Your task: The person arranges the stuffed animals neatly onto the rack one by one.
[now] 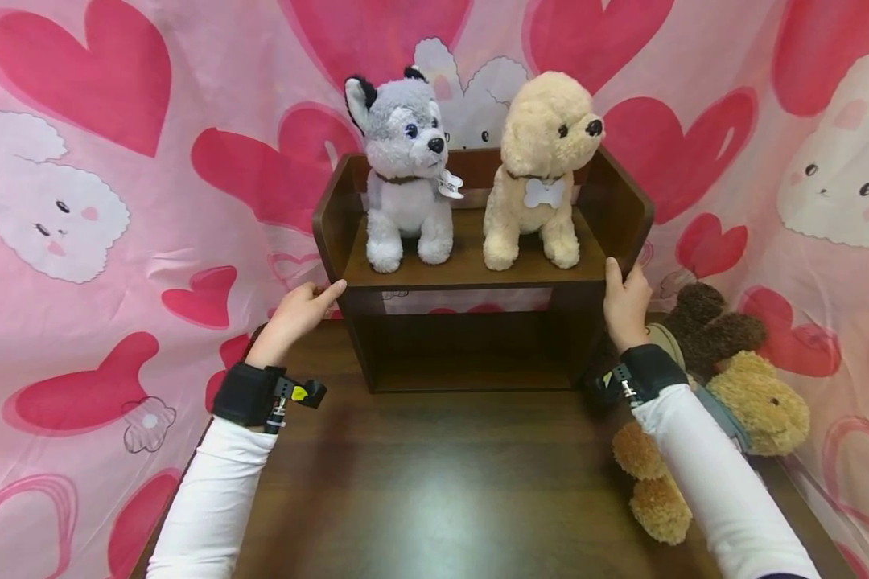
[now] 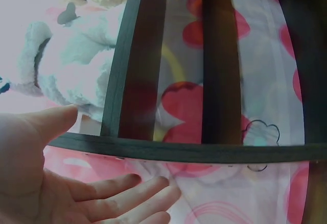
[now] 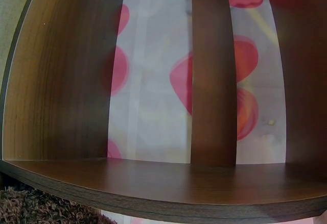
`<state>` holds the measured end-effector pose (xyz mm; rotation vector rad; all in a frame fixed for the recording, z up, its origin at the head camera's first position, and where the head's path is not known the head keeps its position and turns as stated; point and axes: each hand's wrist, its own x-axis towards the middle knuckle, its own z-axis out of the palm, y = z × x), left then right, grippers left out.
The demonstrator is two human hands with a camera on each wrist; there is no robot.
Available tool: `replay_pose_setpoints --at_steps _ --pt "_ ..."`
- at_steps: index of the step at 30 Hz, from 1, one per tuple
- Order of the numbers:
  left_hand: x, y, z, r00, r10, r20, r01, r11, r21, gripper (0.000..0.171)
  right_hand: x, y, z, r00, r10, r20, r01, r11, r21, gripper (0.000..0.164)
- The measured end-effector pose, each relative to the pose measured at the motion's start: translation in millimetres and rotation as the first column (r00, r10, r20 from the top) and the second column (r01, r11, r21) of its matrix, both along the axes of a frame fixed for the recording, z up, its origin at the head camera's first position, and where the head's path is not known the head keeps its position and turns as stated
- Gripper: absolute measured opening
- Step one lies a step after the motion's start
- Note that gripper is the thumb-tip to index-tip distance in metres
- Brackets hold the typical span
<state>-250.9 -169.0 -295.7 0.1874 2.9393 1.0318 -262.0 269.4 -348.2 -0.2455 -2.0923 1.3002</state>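
Note:
A small dark brown wooden shelf (image 1: 471, 277) with two levels stands on the table. On its upper board sit a grey and white plush husky (image 1: 409, 193) and a cream plush dog (image 1: 536, 197) with a white bone-shaped tag. My left hand (image 1: 300, 310) is at the shelf's left side, thumb tip at the front corner; the left wrist view shows its fingers straight and spread outside the panel. At the right side panel, my right hand (image 1: 626, 301) grips the edge between thumb and fingers. Only a sliver of it shows in the right wrist view.
To the right, behind and under my right forearm, lie a golden plush bear (image 1: 760, 402) and a dark brown plush toy (image 1: 710, 330). A pink cloth with hearts and rabbits (image 1: 246, 88) hangs around the brown table (image 1: 434, 482). The lower compartment has an open back.

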Motion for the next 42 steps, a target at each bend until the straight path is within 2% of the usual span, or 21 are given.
replay_pose_setpoints --at_steps 3,6,8,10,12,14,17,21,24,26,31,42 --pt "-0.9 1.9 0.2 1.0 0.031 -0.001 -0.031 0.999 0.042 0.062 -0.1 -0.2 0.6 1.0 0.005 0.004 -0.005 1.0 -0.003 0.046" --pt "-2.7 5.6 -0.2 0.998 0.055 0.019 -0.057 0.991 0.122 0.067 0.1 0.5 0.4 1.0 0.002 0.0 -0.002 1.0 -0.006 0.045" --pt "-4.0 8.4 -1.5 0.997 0.063 0.037 -0.069 0.976 0.206 0.07 0.4 1.0 0.0 1.0 -0.005 -0.002 0.005 1.0 -0.004 0.045" --pt "-5.5 11.5 -3.6 0.996 0.069 0.055 -0.083 0.949 0.303 0.07 0.5 1.2 -0.6 1.0 -0.008 -0.004 0.008 1.0 -0.002 0.044" --pt "-7.3 14.6 -6.2 0.995 0.071 0.065 -0.091 0.909 0.408 0.07 0.1 1.2 -1.3 1.0 -0.013 -0.006 0.013 1.0 0.003 0.044" --pt "-9.8 17.7 -9.1 0.995 0.071 0.066 -0.095 0.856 0.509 0.069 -0.2 1.0 -2.0 1.0 -0.015 -0.014 0.015 1.0 0.009 0.043" --pt "-13.2 22.8 -12.4 0.996 0.052 0.074 -0.088 0.754 0.651 0.068 -0.1 0.5 -3.5 1.0 -0.012 -0.014 0.012 1.0 0.008 0.042" --pt "-14.3 27.3 -12.1 0.991 0.036 0.127 -0.121 0.632 0.766 0.07 1.5 -0.9 -4.1 1.0 -0.01 0.001 0.01 1.0 -0.005 0.043" --pt "-13.1 28.6 -9.7 0.986 0.031 0.161 -0.149 0.583 0.799 0.071 1.6 -2.2 -3.4 1.0 -0.012 0.012 0.012 1.0 -0.011 0.044" --pt "-13.1 30.1 -8.4 0.987 0.031 0.159 -0.149 0.559 0.816 0.069 1.2 -2.8 -2.6 1.0 -0.015 0.011 0.015 1.0 -0.012 0.044" --pt "-15.8 34.7 -7.8 0.988 0.067 0.139 -0.153 0.557 0.816 0.063 1.0 -3.6 0.0 1.0 -0.017 0.005 0.017 1.0 -0.015 0.045" --pt "-16.2 38.3 -7.9 0.976 0.105 0.192 -0.216 0.595 0.774 0.069 0.9 -1.2 1.7 1.0 -0.014 0.023 0.014 1.0 -0.002 0.046"
